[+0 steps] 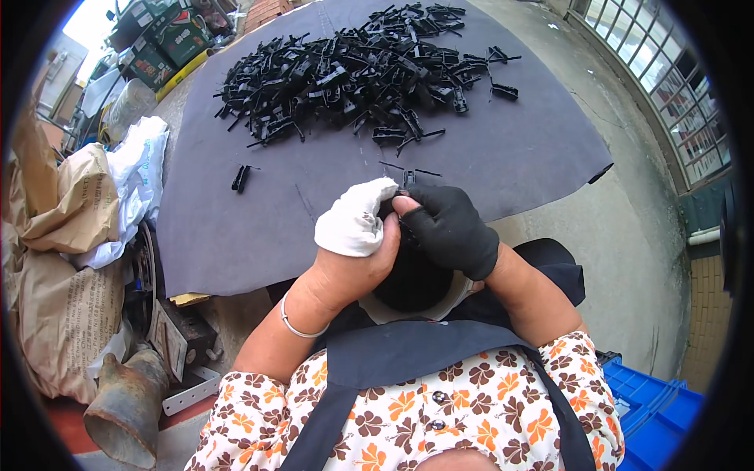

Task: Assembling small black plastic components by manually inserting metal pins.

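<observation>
In front of my chest, at the near edge of the grey-covered table (228, 243), both hands meet around a small black plastic part (409, 180) with thin prongs. My left hand (355, 224), in a white glove with the thumb bare, is closed on one side of it. My right hand (455, 229), in a black glove with a bare thumb tip, pinches it from the other side. Fingers hide most of the part. Below them, a round pale-rimmed container (375, 309) with a dark inside sits at my lap. A large heap of similar black parts (338, 78) covers the table's far side.
One loose black part (241, 179) lies on the table's left. Brown paper sacks (67, 314), a white plastic bag (140, 169) and a rusty pipe (129, 408) crowd the left side. A blue crate (652, 408) stands low on the right, near a barred window (660, 71).
</observation>
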{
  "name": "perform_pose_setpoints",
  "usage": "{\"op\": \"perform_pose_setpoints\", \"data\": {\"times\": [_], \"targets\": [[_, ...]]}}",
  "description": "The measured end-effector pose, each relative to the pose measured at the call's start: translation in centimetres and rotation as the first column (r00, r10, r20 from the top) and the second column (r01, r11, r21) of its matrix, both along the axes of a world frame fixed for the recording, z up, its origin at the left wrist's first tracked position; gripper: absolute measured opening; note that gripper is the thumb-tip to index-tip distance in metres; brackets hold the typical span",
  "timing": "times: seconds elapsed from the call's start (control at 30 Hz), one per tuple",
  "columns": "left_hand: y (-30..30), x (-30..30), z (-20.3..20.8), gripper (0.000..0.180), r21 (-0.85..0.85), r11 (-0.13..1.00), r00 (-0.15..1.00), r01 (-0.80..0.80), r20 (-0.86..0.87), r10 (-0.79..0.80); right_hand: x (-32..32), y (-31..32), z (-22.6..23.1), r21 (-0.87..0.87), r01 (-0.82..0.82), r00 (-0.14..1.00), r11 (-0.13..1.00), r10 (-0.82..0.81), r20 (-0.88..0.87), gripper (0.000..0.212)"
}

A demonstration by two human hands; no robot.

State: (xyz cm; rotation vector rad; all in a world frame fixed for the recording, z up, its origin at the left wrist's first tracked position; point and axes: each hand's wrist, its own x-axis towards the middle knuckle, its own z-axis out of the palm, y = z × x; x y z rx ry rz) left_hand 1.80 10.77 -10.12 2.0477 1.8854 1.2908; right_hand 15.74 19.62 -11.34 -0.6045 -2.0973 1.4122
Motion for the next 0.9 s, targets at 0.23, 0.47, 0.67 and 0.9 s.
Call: {"op": "perform_pose_setpoints", "data": {"times": [0.23, 0.47, 0.67, 0.9], "targets": [[-0.3, -1.0, 0.6, 0.032, -0.163, 0.970, 0.766, 0.179, 0.642, -0.033, 1.0, 1.0, 0.0, 0.085, -0.010, 1.000, 0.996, 0.009, 0.008, 0.015], [-0.3, -1.2, 0.7, 0.039, -0.147, 0.946, 0.477, 0.288, 0.879, -0.009, 1.8, 1.1, 1.8, 0.032, -0.096, 0.981, 0.995, 0.089, 0.174, 0.017], [-0.1, -1.1, 0.7, 0.037, -0.185, 0.932, 0.527, 0.311, 0.850, -0.008, 1.5, 1.5, -1.1, 0.331, 0.014, 0.984, 0.944, 0.045, -0.170, 0.012], [-0.7, -0.2, 1.8, 0.026, -0.314, 0.859, 0.685, 0.404, 0.726, -0.057, 1.0, 0.7, -0.1, 0.077, 0.058, 0.994, 0.995, -0.050, -0.097, 0.013]]}}
